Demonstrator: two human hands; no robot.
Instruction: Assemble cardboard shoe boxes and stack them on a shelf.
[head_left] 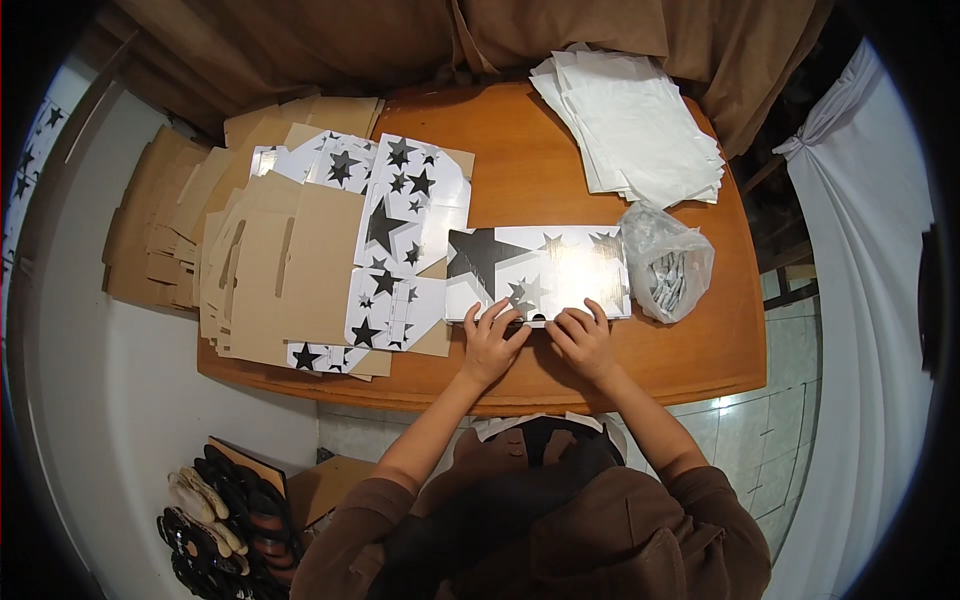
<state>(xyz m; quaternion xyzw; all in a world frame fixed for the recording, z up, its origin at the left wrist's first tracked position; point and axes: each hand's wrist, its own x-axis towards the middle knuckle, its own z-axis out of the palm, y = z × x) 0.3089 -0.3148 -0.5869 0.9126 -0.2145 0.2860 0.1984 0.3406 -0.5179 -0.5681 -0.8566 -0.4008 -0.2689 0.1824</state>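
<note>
A closed white cardboard box (588, 268) printed with black and grey stars lies at the front middle of the wooden table. My left hand (490, 345) rests on its near edge, left of the middle, fingers spread over the lid. Right of the middle, my right hand (584, 345) touches the same edge, its fingers apart on the lid. Both thumbs point inward along the box's front side, near a small dark notch (539, 318). What the box holds is hidden.
Flat unfolded cardboard blanks (300, 265), some showing the star print, pile up on the left of the table (490, 130). White paper sheets (640, 130) lie far right. A clear plastic bag (668, 262) of small packets stands beside the box. Shoes (225, 515) sit at lower left.
</note>
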